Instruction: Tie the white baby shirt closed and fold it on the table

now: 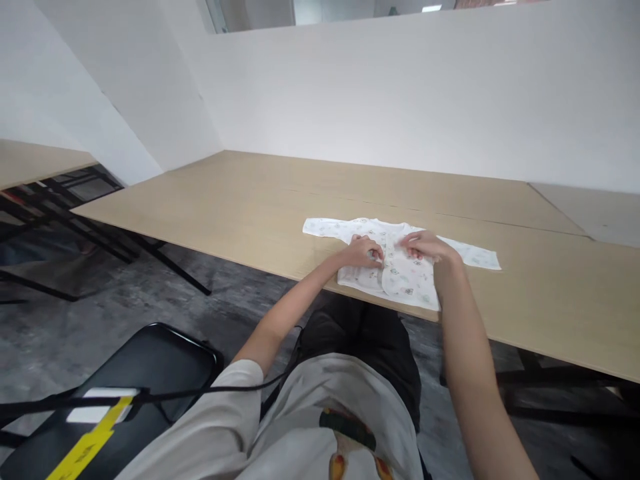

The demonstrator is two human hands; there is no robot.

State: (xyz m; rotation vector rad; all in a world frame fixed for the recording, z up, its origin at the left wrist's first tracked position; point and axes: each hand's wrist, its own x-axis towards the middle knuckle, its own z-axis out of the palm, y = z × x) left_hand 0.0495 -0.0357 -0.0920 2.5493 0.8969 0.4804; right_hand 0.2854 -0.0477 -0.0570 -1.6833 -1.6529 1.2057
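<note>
The left hand [367, 252] is curled, fingertips at the front opening [384, 275] of the white printed top [407, 283]; whether they pinch cloth I cannot tell. The right hand [425, 245], fingers bent and blurred, is just right of that opening, its grip unclear. Beneath both hands, the top lies sleeves spread left to right, along the table's [240, 207] near edge.
</note>
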